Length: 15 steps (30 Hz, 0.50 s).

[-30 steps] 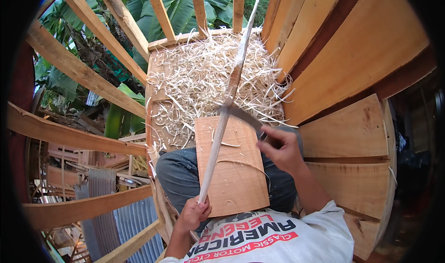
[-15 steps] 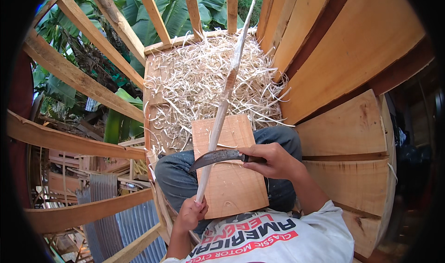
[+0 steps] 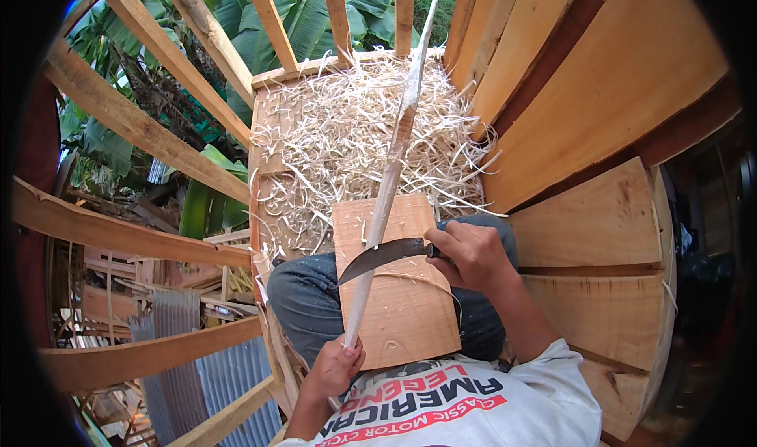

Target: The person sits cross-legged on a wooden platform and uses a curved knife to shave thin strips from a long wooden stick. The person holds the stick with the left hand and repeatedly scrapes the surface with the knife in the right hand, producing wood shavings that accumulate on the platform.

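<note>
A long pale wooden stick [image 3: 387,188] slants across my lap and reaches far out over the shavings. Its near end is gripped by my left hand [image 3: 336,365], with the fingers wrapped round it. My right hand [image 3: 471,256] is closed on the dark handle of a curved knife [image 3: 382,258]. The blade lies across the stick, its tip pointing left past it. Beneath both, a flat wooden board [image 3: 408,321] rests on my thighs. A thin curled strip of wood lies on the board below the blade, and small chips are scattered near the stick.
Pale wood shavings [image 3: 355,132] are heaped on the plank floor ahead. Wooden slats [image 3: 142,128] form an open railing on the left and front, with banana leaves beyond. A plank wall [image 3: 607,92] stands close on the right. Corrugated metal sheets [image 3: 233,384] lie below left.
The knife has moved slightly up and away along the stick, with my right hand higher. A thin strip now shows on the board. The whole view has shifted a little.
</note>
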{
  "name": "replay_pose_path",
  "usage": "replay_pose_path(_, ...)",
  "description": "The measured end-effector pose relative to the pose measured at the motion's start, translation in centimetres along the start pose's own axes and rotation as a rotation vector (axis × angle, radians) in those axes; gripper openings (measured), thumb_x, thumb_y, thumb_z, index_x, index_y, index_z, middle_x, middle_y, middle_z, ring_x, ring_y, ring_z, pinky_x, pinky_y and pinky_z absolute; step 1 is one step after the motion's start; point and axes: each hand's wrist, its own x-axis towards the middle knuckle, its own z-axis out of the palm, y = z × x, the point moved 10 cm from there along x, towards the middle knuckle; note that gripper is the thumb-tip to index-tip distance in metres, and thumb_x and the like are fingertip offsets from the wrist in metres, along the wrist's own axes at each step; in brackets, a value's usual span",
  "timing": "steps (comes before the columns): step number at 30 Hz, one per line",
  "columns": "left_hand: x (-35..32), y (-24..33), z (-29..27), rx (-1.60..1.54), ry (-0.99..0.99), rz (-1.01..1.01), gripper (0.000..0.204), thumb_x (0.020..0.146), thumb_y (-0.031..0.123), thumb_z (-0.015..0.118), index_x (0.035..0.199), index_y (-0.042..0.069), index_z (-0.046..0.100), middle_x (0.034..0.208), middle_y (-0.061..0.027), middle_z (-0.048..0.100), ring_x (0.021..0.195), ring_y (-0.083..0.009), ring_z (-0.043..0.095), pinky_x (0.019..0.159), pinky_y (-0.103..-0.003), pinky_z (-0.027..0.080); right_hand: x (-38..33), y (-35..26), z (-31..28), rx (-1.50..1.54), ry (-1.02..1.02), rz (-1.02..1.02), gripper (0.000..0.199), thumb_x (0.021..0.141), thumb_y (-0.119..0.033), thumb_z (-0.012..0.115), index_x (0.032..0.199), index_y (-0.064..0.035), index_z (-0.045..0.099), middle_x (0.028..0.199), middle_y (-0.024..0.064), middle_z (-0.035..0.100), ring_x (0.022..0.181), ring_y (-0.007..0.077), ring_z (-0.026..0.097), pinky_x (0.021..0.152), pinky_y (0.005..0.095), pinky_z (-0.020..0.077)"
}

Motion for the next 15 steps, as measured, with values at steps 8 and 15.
replay_pose_path(8,-1.0,-1.0,0.7,0.024,0.014,-0.052,0.039,0.098,0.039,0.036,0.08,0.005,0.042,0.057,0.0007,0.04,0.049,-0.0069,0.034,0.046,-0.023,0.029,0.7,3.7,-2.1,-0.039,0.207,0.15,0.029,0.077,-0.017,0.067,0.102,-0.0088,0.057,0.065,0.0072,0.054,0.055,0.0258,0.057,0.049,0.0351,0.0454)
replay_pose_path(15,-1.9,-1.6,0.7,-0.077,0.014,-0.087,0.036,0.098,0.037,0.036,0.082,0.005,0.042,0.056,0.0011,0.038,0.049,-0.0062,0.032,0.044,-0.022,0.026,0.8,5.0,-3.0,-0.014,0.285,0.227,0.025,0.078,-0.012,0.065,0.102,-0.0062,0.058,0.07,0.0108,0.058,0.058,0.027,0.059,0.05,0.0348,0.0461)
